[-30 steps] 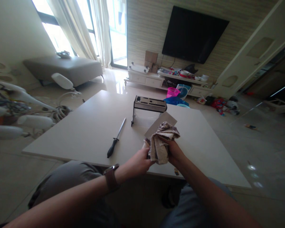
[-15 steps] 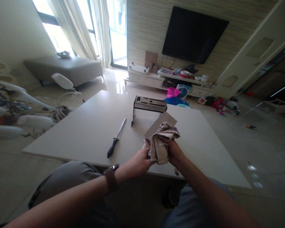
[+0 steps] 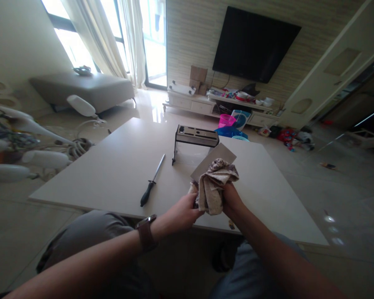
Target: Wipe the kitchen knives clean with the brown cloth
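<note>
A cleaver with a broad grey rectangular blade (image 3: pixel 212 160) slants up and to the right above the table. A brown and beige patterned cloth (image 3: pixel 211 191) is draped over its lower part. My left hand (image 3: pixel 183 211) is closed at the near left end, apparently around the cleaver's handle, which the fingers and cloth hide. On the right side of the cloth, my right hand (image 3: pixel 232 199) grips a fold, its fingertips out of sight. A sharpening steel (image 3: pixel 152 181) with a black handle lies to the left. Beyond the blade stands a knife block (image 3: pixel 197 136) with a slotted top and clear front.
The white table (image 3: pixel 106 174) reaches from my knees toward the TV cabinet (image 3: pixel 191 104). A small figure-like sticker or item (image 3: pixel 231 224) sits at the near edge. Pink and blue baskets (image 3: pixel 227 120) stand beyond the table, and a lamp-like white fixture (image 3: pixel 46 160) is at left.
My right hand and the cloth have shifted slightly right along the blade. The blade has tilted a little, and more of it shows. My left hand stays nearly in place.
</note>
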A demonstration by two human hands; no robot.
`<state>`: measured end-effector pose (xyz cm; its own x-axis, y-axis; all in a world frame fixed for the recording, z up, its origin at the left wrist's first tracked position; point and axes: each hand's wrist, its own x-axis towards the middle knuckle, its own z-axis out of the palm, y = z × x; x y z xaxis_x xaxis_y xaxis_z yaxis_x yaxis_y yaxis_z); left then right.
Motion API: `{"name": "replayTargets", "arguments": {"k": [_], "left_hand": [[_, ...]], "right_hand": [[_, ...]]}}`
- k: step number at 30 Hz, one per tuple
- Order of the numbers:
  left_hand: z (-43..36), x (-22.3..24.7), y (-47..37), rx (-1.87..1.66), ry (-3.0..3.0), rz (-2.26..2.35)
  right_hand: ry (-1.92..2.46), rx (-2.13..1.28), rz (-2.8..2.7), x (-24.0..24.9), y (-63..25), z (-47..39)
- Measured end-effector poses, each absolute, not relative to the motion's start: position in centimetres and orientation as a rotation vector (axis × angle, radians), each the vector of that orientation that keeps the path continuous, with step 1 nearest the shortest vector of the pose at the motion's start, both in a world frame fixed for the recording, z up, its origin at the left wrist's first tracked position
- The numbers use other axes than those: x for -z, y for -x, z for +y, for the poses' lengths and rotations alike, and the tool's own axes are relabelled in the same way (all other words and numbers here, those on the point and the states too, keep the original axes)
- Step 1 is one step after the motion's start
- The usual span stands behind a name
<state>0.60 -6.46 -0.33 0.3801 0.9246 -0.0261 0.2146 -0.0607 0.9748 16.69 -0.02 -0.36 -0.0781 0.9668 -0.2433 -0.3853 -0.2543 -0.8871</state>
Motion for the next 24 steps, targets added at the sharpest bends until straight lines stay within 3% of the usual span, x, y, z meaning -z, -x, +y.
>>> {"name": "replayTargets", "arguments": {"k": [11, 24], "left_hand": [[-7.0, -0.2, -0.5, -0.56, -1.606, 1.297], [-6.4, 1.7, -0.8, -0.792, -1.725, 1.036]], "right_hand": [[1.024, -1.583, -0.691, 0.2, -19.0, 2.2], [0.971, -1.593, -0.838, 0.3, -15.9, -1.2]]}}
